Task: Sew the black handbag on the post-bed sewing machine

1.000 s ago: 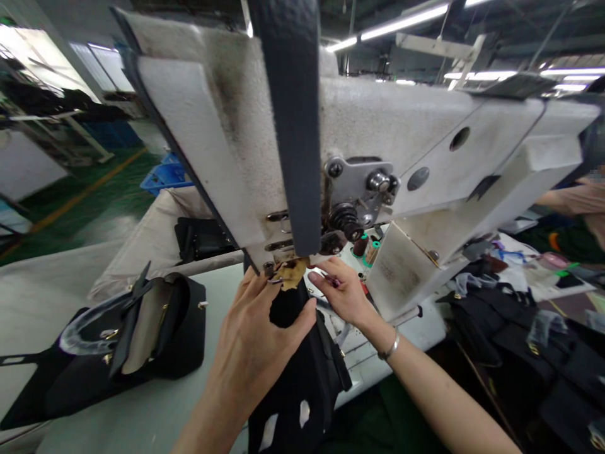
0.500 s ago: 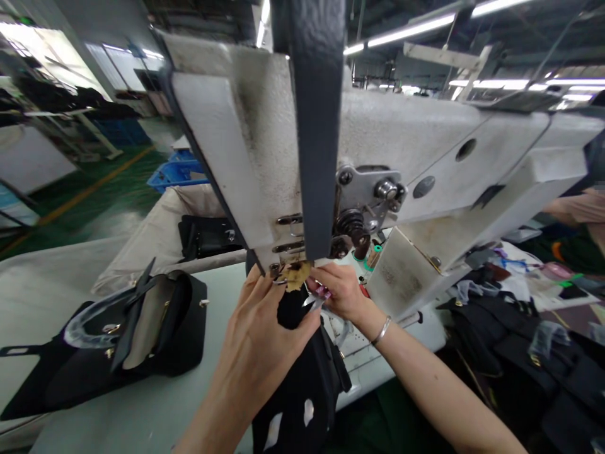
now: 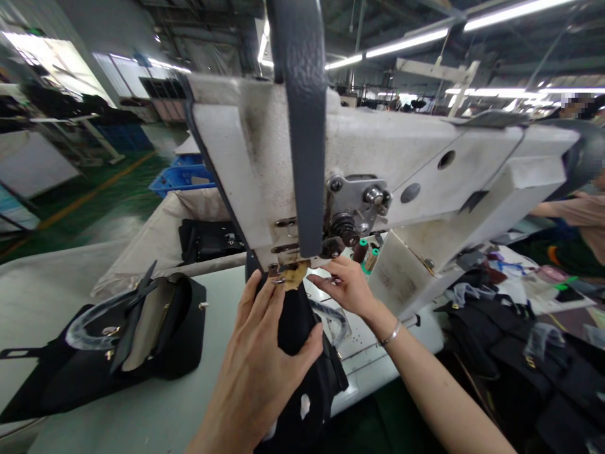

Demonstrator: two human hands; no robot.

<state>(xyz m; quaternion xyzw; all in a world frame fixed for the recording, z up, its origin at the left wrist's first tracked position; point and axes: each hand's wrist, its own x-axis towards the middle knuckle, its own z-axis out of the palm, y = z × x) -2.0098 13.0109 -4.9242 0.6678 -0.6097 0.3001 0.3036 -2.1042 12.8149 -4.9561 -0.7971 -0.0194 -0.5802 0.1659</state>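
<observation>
Below the sewing machine (image 3: 401,145), along a line toward the near side, positioned the black bag piece (image 3: 295,328) under the left hand (image 3: 267,353) and over the pale table (image 3: 155,413). Laid the left hand on top with fingers extended, with tips just beside the yellowish patch (image 3: 295,276), and with thumb spread wide toward the right edge. Pressed flat rather than closed around the material. Held the right hand (image 3: 350,287) just right of the yellowish patch, with thumb and fingertips bent close together. Could not tell from this view of any small article pinched between them.

Judged the black bag piece light and moderately soft: likely pliable across the flat panel, likely stiffer along the built-up right edge. Expected ready bending or puckering under a one-sided pull, and some sliding on the smooth pale table. Rated low for breakage, higher for creasing and surface marks. Recommended broad palm pressure on the flat panel, with thumb along the right edge. Advised against gripping by the wrapped handle (image 3: 337,326) at right or at the pale spot (image 3: 305,407) near the lower end. Could not determine attachment of the wrapped handle. Noted a black handbag (image 3: 186,328) well apart to the left, and thread cones (image 3: 362,250) beyond the right hand.
</observation>
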